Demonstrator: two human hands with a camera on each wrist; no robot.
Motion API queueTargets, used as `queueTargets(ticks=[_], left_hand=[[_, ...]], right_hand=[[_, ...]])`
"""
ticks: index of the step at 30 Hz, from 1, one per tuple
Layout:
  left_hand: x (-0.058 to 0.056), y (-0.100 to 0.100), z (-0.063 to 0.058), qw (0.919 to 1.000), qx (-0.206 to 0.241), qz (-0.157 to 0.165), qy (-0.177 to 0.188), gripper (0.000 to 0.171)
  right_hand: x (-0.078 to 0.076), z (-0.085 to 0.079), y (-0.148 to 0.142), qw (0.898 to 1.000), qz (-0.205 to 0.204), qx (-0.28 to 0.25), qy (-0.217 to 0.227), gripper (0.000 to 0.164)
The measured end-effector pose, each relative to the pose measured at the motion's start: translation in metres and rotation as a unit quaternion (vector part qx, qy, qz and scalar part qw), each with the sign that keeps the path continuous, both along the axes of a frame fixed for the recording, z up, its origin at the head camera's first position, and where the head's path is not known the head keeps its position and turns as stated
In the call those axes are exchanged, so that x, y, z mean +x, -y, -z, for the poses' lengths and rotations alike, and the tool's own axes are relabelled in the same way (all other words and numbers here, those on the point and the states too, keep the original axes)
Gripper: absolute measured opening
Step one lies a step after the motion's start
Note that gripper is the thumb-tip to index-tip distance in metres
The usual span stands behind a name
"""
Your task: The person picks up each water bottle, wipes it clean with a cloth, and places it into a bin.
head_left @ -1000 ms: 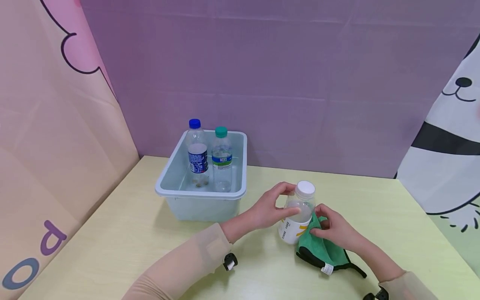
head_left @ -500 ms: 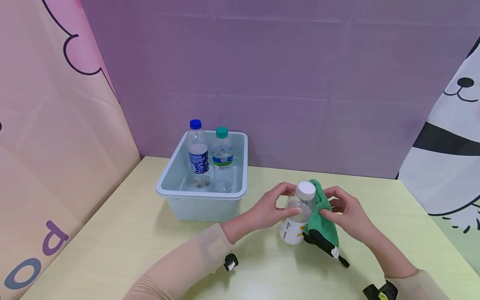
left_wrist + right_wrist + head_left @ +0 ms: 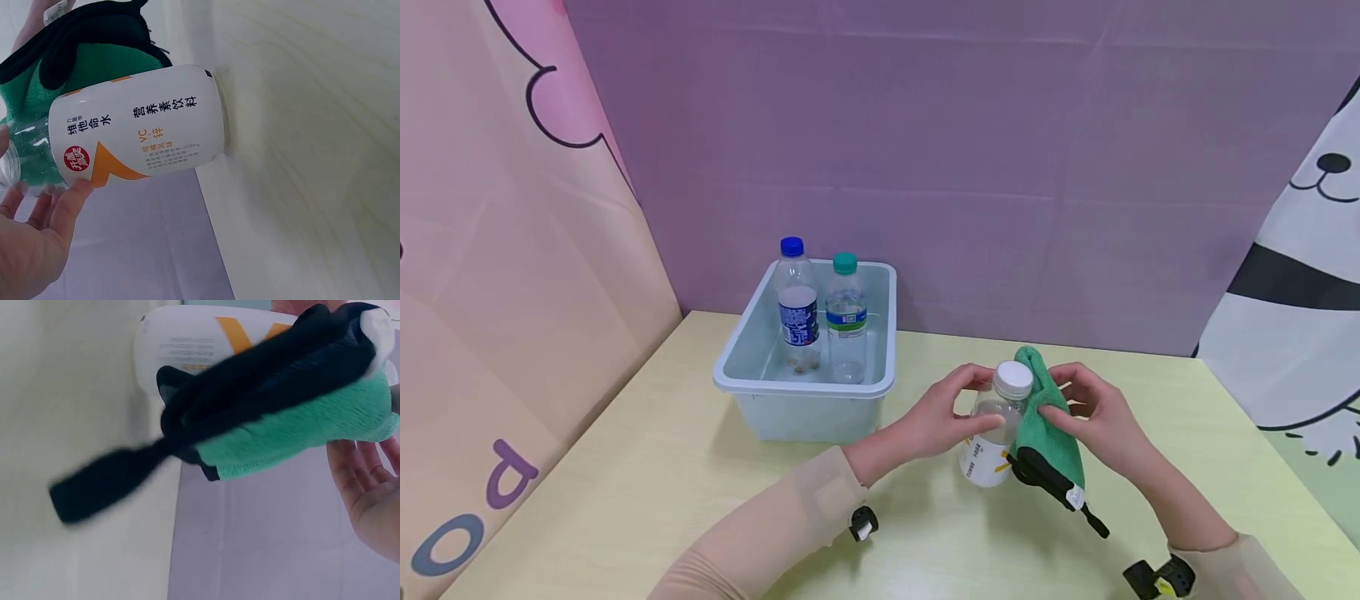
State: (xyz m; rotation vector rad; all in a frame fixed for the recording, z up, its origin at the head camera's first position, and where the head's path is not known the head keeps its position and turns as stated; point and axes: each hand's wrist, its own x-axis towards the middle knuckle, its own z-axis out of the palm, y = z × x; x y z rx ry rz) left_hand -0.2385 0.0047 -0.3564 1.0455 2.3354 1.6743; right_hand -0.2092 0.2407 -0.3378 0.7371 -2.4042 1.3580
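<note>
A clear plastic bottle (image 3: 987,460) with a white cap and a white-and-orange label stands on the table, tilted slightly. My left hand (image 3: 946,410) grips its upper part, thumb in front and fingers behind; the left wrist view shows the bottle (image 3: 140,125) close up. From the right, my right hand (image 3: 1096,417) pinches a green cloth (image 3: 1051,437) with black trim and holds it against the bottle's side. In the right wrist view the folded cloth (image 3: 300,431) covers part of the label, and its black strap dangles below.
A light blue plastic bin (image 3: 808,412) stands left of the bottle. Inside it are a blue-capped bottle (image 3: 797,312) and a green-capped bottle (image 3: 847,321), both upright. A purple backdrop (image 3: 970,167) rises behind the table (image 3: 647,467).
My right hand has lifted the green cloth upward along the bottle's right side, from near its label to cap height. The left hand keeps its hold, and the bottle has hardly moved.
</note>
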Motion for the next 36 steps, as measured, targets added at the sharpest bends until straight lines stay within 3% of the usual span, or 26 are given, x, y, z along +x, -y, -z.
queueTargets(ticks=[9,16,20,25,32,36], left_hand=[[-0.003,0.001,0.002,1.0,-0.003,-0.005,-0.001,0.047],[-0.001,0.0,0.001,0.9999,-0.008,-0.012,0.008,0.047],[0.0,-0.001,-0.001,0.9998,-0.008,-0.011,0.012,0.047],[0.0,-0.001,-0.002,0.9998,-0.015,-0.012,0.004,0.047],[-0.003,-0.001,-0.006,0.9966,-0.059,-0.039,-0.041,0.047],[-0.004,-0.003,-0.005,0.9963,-0.051,-0.043,-0.054,0.047]], right_hand=[[-0.003,0.024,-0.004,0.996,-0.047,0.008,0.077,0.032],[-0.009,0.048,-0.006,0.985,-0.069,0.068,0.14,0.035],[-0.01,0.056,-0.007,0.982,-0.075,0.082,0.151,0.035],[-0.007,0.051,-0.01,0.985,-0.067,0.071,0.145,0.034],[-0.003,0.034,-0.017,0.99,-0.053,0.06,0.116,0.031],[0.0,0.029,-0.025,0.993,-0.047,0.051,0.096,0.031]])
